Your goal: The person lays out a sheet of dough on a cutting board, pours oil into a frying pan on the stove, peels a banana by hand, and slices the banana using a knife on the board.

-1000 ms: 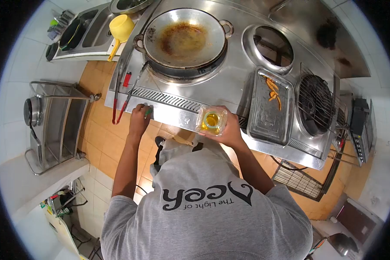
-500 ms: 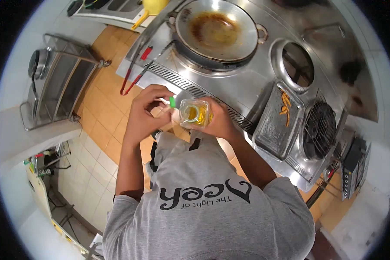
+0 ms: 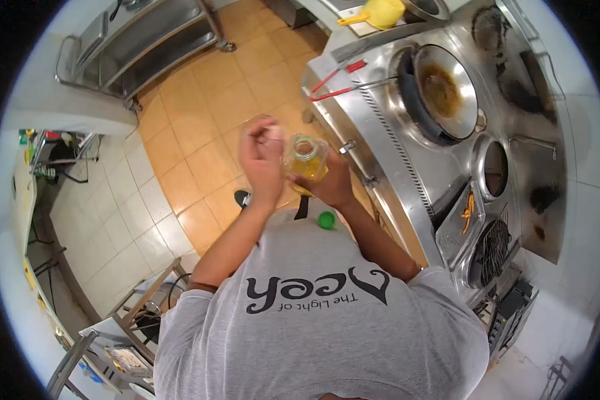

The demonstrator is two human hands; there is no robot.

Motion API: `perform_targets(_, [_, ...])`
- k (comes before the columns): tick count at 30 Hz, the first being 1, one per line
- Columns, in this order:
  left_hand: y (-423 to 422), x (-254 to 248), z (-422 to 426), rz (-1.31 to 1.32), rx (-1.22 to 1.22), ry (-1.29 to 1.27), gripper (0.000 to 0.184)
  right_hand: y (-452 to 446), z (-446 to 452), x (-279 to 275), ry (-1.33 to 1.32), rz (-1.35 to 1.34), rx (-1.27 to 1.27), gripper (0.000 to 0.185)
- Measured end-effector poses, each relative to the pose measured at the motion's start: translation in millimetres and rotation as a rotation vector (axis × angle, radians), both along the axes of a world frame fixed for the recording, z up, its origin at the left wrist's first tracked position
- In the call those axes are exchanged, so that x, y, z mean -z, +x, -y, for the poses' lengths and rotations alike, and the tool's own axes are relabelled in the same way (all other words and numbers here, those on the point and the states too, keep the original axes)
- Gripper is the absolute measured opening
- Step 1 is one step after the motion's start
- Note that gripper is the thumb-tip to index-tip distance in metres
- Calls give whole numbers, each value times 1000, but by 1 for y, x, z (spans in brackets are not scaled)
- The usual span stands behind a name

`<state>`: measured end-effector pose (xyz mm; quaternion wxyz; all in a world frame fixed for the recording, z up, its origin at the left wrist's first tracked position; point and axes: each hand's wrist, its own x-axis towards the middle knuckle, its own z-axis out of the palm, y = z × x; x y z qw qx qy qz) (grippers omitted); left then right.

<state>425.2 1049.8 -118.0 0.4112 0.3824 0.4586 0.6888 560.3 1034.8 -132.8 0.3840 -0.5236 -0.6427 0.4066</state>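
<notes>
My right hand [image 3: 331, 179] is wrapped round a clear square bottle [image 3: 305, 160] of yellow liquid, held in front of my body with its uncapped mouth facing up. Just left of the bottle, my left hand [image 3: 261, 157] is raised and smeared by motion; whether its fingers hold anything cannot be made out. A green cap [image 3: 326, 221] shows against the grey shirt [image 3: 300, 230] below the bottle, with neither hand touching it.
Right of me is the steel stove [image 3: 407, 177] with a used wok [image 3: 445, 92], red-handled tongs [image 3: 333, 95], a red lighter [image 3: 356, 66], a tray [image 3: 452, 230] with orange-brown strips and a wire grill [image 3: 490, 250]. A wheeled rack [image 3: 150, 50] stands back left.
The view has swung left, so the stove sits farther right. The green cap has left my left hand and is now near the shirt. The bottle remains in my right hand.
</notes>
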Motion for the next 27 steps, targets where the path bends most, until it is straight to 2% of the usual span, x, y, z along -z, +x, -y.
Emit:
perform_targets(1, [-29, 9, -5, 74, -60, 46, 24, -24, 1, 2, 29, -1, 7, 62])
perform_targets(2, [-65, 17, -6, 232, 47, -91, 39, -47, 3, 6, 56, -7, 17, 63])
perform_targets(5, [-152, 165, 4, 247, 394, -655, 51, -99, 15, 11, 16, -137, 25, 65])
perform_targets(7, [-185, 177, 40, 128, 449, -1211, 55, -120, 14, 27, 34, -282, -3, 66])
perform_targets(8, [-209, 208, 64, 186, 403, -1265, 55, -127, 10, 26, 28, -345, -31, 67])
perform_targets(9, [-236, 243, 88, 249, 358, -1309, 56, -131, 1, 21, 54, -276, -64, 67])
perform_targets(11, [-276, 264, 131, 588, 78, -1206, 52, -131, -13, 11, 106, -130, -150, 65])
perform_targets(13, [-318, 297, 180, 661, -133, -1075, 46, -132, -23, 11, 107, -82, -88, 65])
perform_targets(15, [-339, 293, 210, 589, -332, -1150, 40, -125, -38, 16, 129, -42, -86, 64])
perform_targets(18, [-353, 289, 237, 667, -486, -1196, 36, -118, -56, 24, 196, 85, -60, 65])
perform_targets(21, [-346, 297, 228, 661, -493, -1221, 31, -114, -76, 32, 168, 113, -82, 64])
perform_targets(24, [-317, 312, 191, 504, -327, -1241, 26, -114, -101, 69, 198, 109, -122, 61])
perform_targets(26, [-295, 328, 158, 334, -153, -1218, 21, -119, -115, 97, 178, 129, -160, 59])
perform_targets(27, [-286, 360, 147, 132, -106, -1215, 19, -119, -124, 120, 171, 140, -197, 59])
